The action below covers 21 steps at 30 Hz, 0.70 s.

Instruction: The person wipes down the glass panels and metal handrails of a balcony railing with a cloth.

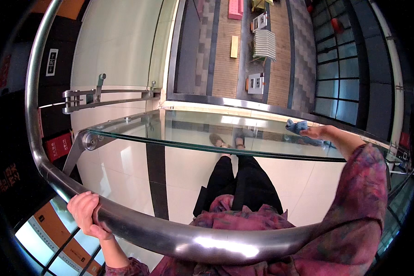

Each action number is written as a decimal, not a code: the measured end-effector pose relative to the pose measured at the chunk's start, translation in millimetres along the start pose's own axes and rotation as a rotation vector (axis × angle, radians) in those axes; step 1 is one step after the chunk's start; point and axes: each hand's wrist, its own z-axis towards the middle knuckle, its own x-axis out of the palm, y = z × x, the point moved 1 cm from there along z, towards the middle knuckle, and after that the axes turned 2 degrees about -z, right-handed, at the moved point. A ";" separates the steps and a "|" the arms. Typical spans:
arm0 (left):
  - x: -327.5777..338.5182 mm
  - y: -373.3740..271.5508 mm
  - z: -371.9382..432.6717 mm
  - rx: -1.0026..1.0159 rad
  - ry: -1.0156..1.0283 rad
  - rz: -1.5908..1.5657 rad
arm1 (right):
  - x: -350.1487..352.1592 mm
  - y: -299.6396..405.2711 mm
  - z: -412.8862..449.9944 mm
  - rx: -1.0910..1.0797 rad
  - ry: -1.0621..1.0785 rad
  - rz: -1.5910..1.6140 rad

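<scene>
My left hand (pixel 84 213) is wrapped around a thick stainless steel handrail (pixel 179 234) that curves across in front of my body. Beyond the rail, my right hand (pixel 315 132) reaches out with a crumpled blue cloth (pixel 296 127) in its fingers. The cloth is at the far side of a glass balustrade panel (pixel 200 132), near its right end. I cannot tell whether it touches the glass. My shoes show through the panel.
Steel brackets (pixel 89 140) hold the glass at the left. Past the metal-trimmed ledge (pixel 227 101) lies a lower floor with a striped canopy (pixel 265 45), a pink sofa (pixel 235 9) and a pale bench (pixel 234 47). A red box (pixel 58 146) with writing stands left of the rail.
</scene>
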 end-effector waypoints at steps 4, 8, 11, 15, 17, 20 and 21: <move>-3.0 -3.2 -2.5 -0.029 0.015 0.012 | -1.6 43.2 33.1 0.039 -0.048 -0.024; -1.8 -4.1 -2.2 -0.053 0.027 0.007 | -14.3 186.0 76.0 -0.291 0.016 -0.051; -3.4 -7.9 1.1 -0.113 0.046 0.007 | -22.6 239.5 77.7 -0.337 0.033 0.004; -4.4 -17.6 -0.3 -0.188 0.111 0.219 | -32.2 229.9 65.4 -0.308 0.051 0.030; -6.1 -28.2 1.4 -0.191 0.162 0.219 | -32.2 201.2 52.2 -0.251 0.066 0.017; -1.8 -54.5 7.3 -0.273 0.230 0.142 | -30.4 138.3 23.2 -0.060 0.069 -0.008; -0.5 -67.3 7.6 -0.283 0.227 0.148 | -31.3 107.5 14.7 0.018 0.064 -0.002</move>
